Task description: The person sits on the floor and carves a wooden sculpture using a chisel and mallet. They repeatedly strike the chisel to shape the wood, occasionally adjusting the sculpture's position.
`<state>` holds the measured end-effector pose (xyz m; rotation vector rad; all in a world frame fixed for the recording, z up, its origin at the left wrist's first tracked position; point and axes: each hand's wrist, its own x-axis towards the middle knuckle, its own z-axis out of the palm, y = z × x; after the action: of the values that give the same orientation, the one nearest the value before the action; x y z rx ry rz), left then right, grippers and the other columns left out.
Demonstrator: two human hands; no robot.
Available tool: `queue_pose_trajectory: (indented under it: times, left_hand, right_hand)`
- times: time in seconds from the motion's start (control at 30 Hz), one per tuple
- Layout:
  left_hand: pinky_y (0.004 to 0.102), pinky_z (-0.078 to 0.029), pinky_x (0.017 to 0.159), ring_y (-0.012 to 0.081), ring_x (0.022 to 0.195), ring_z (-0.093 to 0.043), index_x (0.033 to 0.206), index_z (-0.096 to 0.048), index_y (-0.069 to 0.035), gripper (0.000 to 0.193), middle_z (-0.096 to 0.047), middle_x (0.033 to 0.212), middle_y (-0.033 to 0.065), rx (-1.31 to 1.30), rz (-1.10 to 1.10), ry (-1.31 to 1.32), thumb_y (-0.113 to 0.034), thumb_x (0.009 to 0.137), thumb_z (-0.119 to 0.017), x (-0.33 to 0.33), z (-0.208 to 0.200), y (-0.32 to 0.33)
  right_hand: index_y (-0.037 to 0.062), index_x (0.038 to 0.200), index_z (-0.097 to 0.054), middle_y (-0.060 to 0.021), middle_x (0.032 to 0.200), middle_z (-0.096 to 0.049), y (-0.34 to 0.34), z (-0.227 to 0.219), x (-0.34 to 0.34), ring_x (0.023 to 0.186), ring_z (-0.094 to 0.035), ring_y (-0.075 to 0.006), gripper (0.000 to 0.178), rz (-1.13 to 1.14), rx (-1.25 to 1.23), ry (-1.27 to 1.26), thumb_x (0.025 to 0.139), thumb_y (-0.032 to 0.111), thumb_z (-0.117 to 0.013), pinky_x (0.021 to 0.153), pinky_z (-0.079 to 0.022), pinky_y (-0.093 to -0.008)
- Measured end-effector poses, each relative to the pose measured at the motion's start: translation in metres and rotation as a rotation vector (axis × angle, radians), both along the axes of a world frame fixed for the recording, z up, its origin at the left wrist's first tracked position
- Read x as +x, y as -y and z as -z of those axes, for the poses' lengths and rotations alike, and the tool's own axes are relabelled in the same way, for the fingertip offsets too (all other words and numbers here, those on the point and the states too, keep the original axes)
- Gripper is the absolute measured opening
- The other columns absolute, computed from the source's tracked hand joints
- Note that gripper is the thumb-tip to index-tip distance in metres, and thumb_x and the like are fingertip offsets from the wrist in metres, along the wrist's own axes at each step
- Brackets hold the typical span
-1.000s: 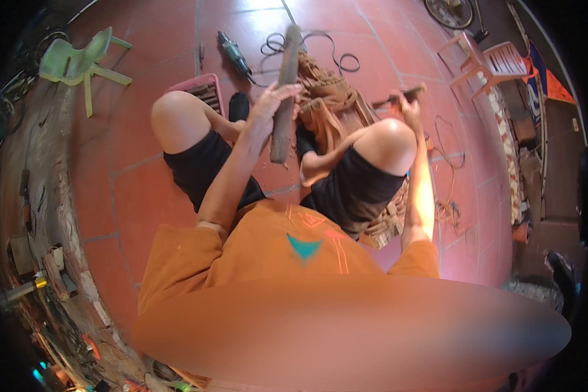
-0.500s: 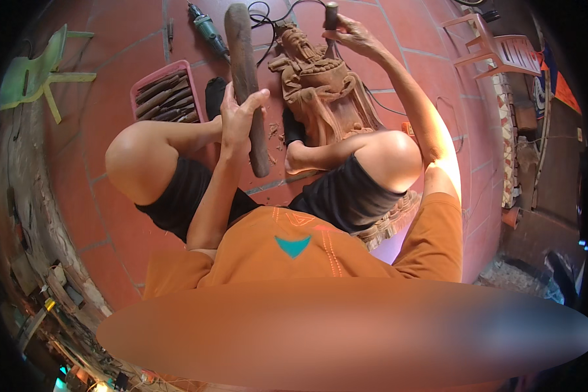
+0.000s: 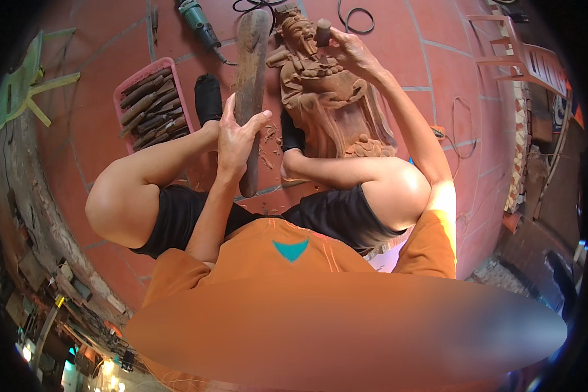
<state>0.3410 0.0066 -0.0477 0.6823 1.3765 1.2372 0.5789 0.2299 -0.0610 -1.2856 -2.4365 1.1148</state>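
A long wooden club [image 3: 250, 68] stands nearly upright in my left hand [image 3: 236, 138], whose fingers are closed around its lower half. My right hand [image 3: 357, 53] grips a chisel [image 3: 323, 31] with a round wooden handle. Its blade is hidden behind the handle and fingers, so I cannot tell whether it touches the wood. The chisel is beside the bearded head of a carved brown wooden statue [image 3: 330, 101]. That figure lies on the floor between my legs, its lower end beside my right shin. Wood chips [image 3: 268, 157] are scattered near its left side.
A pink basket [image 3: 119, 98] of wooden-handled tools sits to the left. Beyond it lies a green power tool [image 3: 199, 25] with a black cable [image 3: 356, 29] farther right. A green chair [image 3: 19, 85] stands far left, a pink chair [image 3: 522, 55] far right, on red floor tiles.
My right hand has brought the chisel lower and closer to the statue's face, and its handle now points more toward me. My left hand still holds the club upright. The whole view has shifted slightly.
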Motion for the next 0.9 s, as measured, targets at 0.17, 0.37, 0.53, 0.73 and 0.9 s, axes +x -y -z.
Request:
queue_pose_trajectory:
  times: [0.17, 0.37, 0.53, 0.73, 0.9]
  left_hand:
    - [0.023, -0.045, 0.056, 0.0061, 0.064, -0.054, 0.129, -0.053, -0.001, 0.047, -0.061, 0.078, -0.0012, -0.031, -0.018, -0.019, -0.008, 0.088, -0.074, -0.001, -0.001, -0.006]
    - [0.0216, -0.045, 0.064, 0.0055, 0.068, -0.053, 0.129, -0.055, 0.0, 0.046, -0.062, 0.082, -0.0032, 0.003, -0.084, -0.016, -0.008, 0.087, -0.074, 0.003, 0.006, -0.011]
    - [0.0219, -0.045, 0.064, 0.0051, 0.069, -0.053, 0.13, -0.055, 0.0, 0.049, -0.063, 0.085, -0.0023, -0.042, -0.059, -0.017, -0.009, 0.087, -0.075, 0.001, 0.008, -0.014]
    - [0.0223, -0.045, 0.062, 0.0051, 0.067, -0.053, 0.132, -0.054, -0.002, 0.051, -0.06, 0.08, -0.0026, -0.074, -0.016, 0.002, -0.009, 0.087, -0.076, 0.0, 0.006, -0.014]
    - [0.0225, -0.044, 0.061, 0.0052, 0.066, -0.053, 0.134, -0.054, -0.002, 0.052, -0.06, 0.079, -0.0022, -0.076, -0.011, -0.009, -0.01, 0.087, -0.076, -0.001, 0.007, -0.014]
  right_hand:
    - [0.0089, 0.125, -0.063, -0.0017, 0.105, -0.071, -0.005, 0.001, 0.003, 0.098, -0.064, -0.0131, 0.032, 0.086, 0.004, -0.163, 0.095, 0.017, -0.072, 0.088, -0.051, -0.0321]
    - [0.0062, 0.127, -0.062, -0.0027, 0.115, -0.071, -0.026, 0.0, 0.027, 0.106, -0.064, -0.0109, 0.031, 0.063, 0.026, -0.287, 0.099, 0.015, -0.07, 0.097, -0.05, -0.0309]
    - [0.0045, 0.121, -0.063, -0.0021, 0.099, -0.068, -0.03, 0.001, 0.028, 0.091, -0.064, -0.0112, 0.026, 0.188, -0.09, -0.465, 0.095, 0.005, -0.068, 0.083, -0.053, -0.0289]
    - [0.0055, 0.128, -0.061, -0.0018, 0.116, -0.071, -0.027, 0.013, 0.022, 0.11, -0.063, -0.0109, 0.03, 0.038, -0.149, -0.433, 0.099, 0.012, -0.068, 0.099, -0.05, -0.0309]
    - [0.0057, 0.136, -0.058, -0.0018, 0.12, -0.07, -0.017, 0.025, 0.015, 0.114, -0.062, -0.0111, 0.037, 0.04, -0.17, -0.323, 0.1, 0.011, -0.068, 0.102, -0.05, -0.0321]
